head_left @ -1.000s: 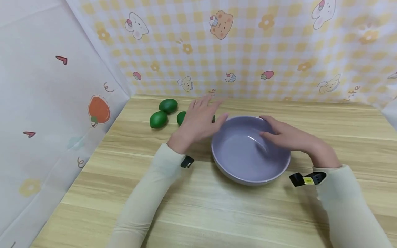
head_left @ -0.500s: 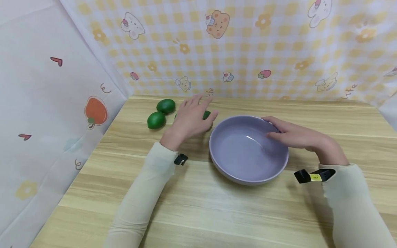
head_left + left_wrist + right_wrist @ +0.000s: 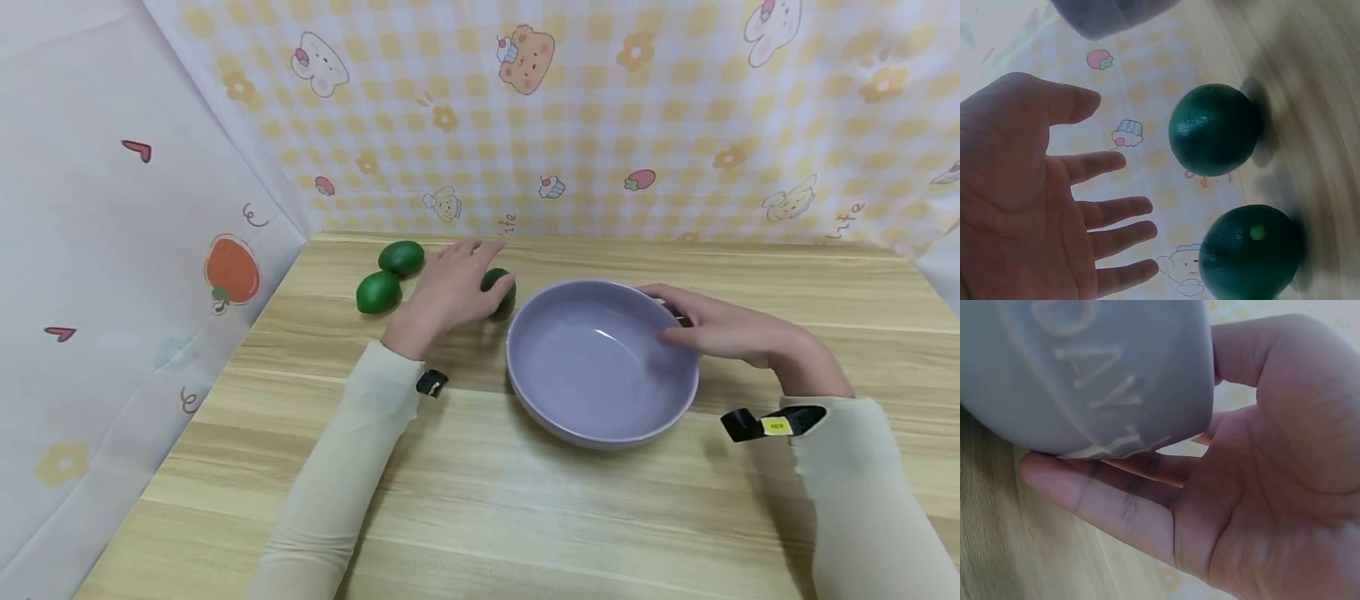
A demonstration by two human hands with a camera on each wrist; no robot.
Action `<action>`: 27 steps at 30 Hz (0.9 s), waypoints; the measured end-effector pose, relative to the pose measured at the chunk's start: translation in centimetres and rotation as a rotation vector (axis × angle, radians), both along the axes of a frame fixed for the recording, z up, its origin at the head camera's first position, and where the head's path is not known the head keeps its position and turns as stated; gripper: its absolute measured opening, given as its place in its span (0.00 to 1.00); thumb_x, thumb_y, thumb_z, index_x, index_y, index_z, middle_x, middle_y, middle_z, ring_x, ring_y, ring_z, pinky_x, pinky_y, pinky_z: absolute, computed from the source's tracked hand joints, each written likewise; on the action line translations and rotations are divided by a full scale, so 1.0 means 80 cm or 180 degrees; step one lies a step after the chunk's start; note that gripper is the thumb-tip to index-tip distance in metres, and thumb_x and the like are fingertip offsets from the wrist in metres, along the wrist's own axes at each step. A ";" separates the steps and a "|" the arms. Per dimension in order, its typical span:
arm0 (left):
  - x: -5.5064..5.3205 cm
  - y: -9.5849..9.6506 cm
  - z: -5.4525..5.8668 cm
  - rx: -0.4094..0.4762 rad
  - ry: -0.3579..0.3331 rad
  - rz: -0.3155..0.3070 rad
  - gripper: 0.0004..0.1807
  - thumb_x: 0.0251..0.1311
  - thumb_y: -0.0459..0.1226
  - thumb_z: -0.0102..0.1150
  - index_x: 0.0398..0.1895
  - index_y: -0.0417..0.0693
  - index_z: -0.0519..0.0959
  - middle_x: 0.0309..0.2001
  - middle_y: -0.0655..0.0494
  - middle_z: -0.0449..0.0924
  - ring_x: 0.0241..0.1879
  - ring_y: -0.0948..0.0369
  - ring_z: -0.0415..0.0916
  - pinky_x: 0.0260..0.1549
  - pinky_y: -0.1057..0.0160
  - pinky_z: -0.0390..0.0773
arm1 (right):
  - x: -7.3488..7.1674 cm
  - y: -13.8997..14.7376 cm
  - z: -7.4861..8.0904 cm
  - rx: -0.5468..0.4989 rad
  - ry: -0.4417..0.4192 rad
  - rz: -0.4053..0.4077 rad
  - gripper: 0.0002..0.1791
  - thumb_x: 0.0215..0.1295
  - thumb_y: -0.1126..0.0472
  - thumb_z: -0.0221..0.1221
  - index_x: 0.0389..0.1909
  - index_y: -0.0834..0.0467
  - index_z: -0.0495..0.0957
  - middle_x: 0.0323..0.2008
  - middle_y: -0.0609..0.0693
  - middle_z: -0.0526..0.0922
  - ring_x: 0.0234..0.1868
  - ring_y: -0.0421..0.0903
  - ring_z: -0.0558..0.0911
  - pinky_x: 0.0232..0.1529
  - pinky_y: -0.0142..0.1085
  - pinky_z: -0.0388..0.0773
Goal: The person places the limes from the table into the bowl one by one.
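Observation:
My left hand (image 3: pixel 452 287), its fingers spread, hovers over the limes at the back of the table. One green lime (image 3: pixel 501 292) shows past its thumb. The left wrist view has the open palm facing two limes, an upper lime (image 3: pixel 1213 130) and a lower lime (image 3: pixel 1250 253), both apart from the fingers. With the thumb over the rim and the fingers along the outside, my right hand (image 3: pixel 727 329) holds a purple bowl (image 3: pixel 600 375) at its right side. Raised letters mark the bowl's outer wall (image 3: pixel 1104 369) in the right wrist view, fingers running beneath it.
Left of the left hand, two more limes (image 3: pixel 378 292) lie close together on the wooden table (image 3: pixel 525 517). A yellow checked cloth (image 3: pixel 585 125) hangs behind the table, and a white printed cloth (image 3: pixel 112 250) covers the left side.
My left hand has moved left and lower over the limes, baring the one by its thumb. The right thumb has drawn back toward the bowl's rim. The head view has shifted slightly.

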State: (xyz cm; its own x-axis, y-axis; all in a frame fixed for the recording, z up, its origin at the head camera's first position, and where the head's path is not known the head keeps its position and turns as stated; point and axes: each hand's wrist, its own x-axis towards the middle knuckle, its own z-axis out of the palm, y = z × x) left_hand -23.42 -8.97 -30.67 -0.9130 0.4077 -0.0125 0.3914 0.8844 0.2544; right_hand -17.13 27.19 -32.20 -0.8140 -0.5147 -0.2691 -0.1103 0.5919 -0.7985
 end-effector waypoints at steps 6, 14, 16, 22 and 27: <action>-0.005 -0.007 -0.006 -0.0058 0.0023 -0.0102 0.38 0.76 0.58 0.52 0.84 0.58 0.59 0.81 0.44 0.63 0.80 0.45 0.63 0.78 0.41 0.64 | 0.001 0.002 -0.005 -0.0172 -0.0027 0.0057 0.38 0.74 0.67 0.58 0.81 0.51 0.57 0.67 0.61 0.73 0.62 0.55 0.75 0.52 0.33 0.82; -0.014 -0.008 -0.021 -0.0135 0.0039 -0.0225 0.38 0.74 0.59 0.55 0.82 0.58 0.63 0.79 0.47 0.66 0.78 0.47 0.66 0.78 0.38 0.61 | 0.002 0.000 -0.003 -0.0140 0.0017 0.0086 0.41 0.71 0.68 0.60 0.81 0.51 0.56 0.68 0.60 0.72 0.62 0.54 0.76 0.53 0.32 0.82; -0.015 -0.007 -0.025 -0.0103 0.0034 -0.0274 0.37 0.74 0.58 0.56 0.82 0.58 0.64 0.79 0.47 0.67 0.78 0.47 0.67 0.78 0.39 0.61 | 0.001 0.000 -0.004 -0.0141 0.0006 0.0093 0.41 0.71 0.67 0.60 0.81 0.51 0.56 0.68 0.61 0.72 0.63 0.54 0.76 0.53 0.32 0.82; -0.018 -0.004 -0.036 -0.0128 -0.0072 -0.0403 0.35 0.75 0.55 0.57 0.81 0.59 0.65 0.79 0.49 0.66 0.75 0.47 0.70 0.74 0.42 0.69 | 0.000 0.000 -0.004 -0.0161 -0.0041 0.0104 0.42 0.70 0.68 0.59 0.82 0.51 0.55 0.68 0.62 0.71 0.64 0.57 0.75 0.52 0.34 0.83; -0.019 -0.001 -0.042 -0.0126 -0.0171 -0.0389 0.35 0.75 0.53 0.58 0.82 0.59 0.64 0.78 0.50 0.66 0.72 0.48 0.72 0.72 0.43 0.71 | -0.001 0.003 -0.006 -0.0209 -0.0038 0.0108 0.42 0.69 0.68 0.60 0.82 0.50 0.55 0.69 0.61 0.70 0.64 0.55 0.75 0.52 0.33 0.83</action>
State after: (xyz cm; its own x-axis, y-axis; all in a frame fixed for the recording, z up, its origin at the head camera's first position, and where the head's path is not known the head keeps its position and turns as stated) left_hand -24.97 -9.06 -34.01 -0.8542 0.5140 -0.0785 0.4836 0.8407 0.2437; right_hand -17.21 27.40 -32.70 -0.7927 -0.5589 -0.2433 -0.1197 0.5341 -0.8369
